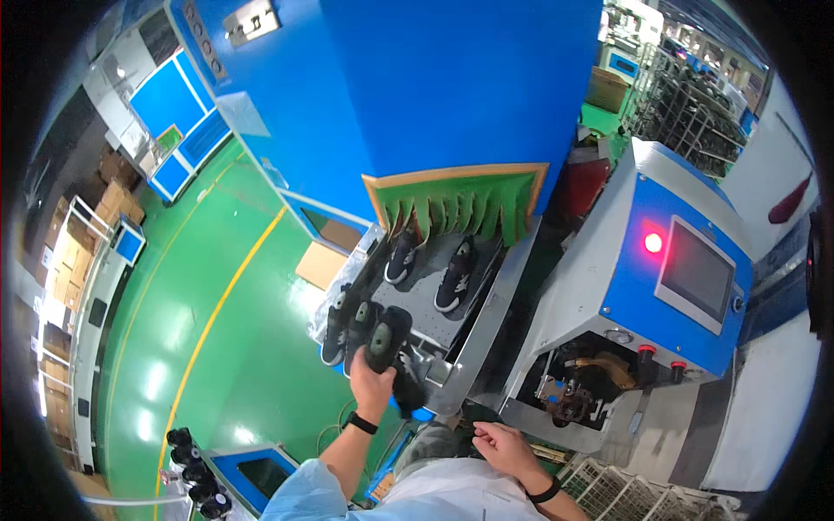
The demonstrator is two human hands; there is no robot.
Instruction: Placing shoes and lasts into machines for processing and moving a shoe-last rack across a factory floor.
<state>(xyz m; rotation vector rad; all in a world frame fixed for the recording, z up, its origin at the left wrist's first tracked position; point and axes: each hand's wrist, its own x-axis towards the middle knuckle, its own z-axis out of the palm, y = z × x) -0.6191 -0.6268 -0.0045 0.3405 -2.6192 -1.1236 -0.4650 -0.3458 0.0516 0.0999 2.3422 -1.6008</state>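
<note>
My left hand is closed on a dark shoe with a grey-green patch, held upright at the near left corner of the conveyor. Close beside it stand two more dark shoes, partly overlapping. Another black shoe hangs or lies just right of my left wrist; whether my hand touches it I cannot tell. Farther in, two navy shoes with white soles, one left and one right, lie on the grey conveyor bed. My right hand is curled in front of my body, with nothing visible in it.
A large blue machine rises over the conveyor, its opening hung with green strips. At right stands a blue-and-white machine with a screen and a lit red lamp. A wire rack is near my right forearm. Black shoes stand lower left.
</note>
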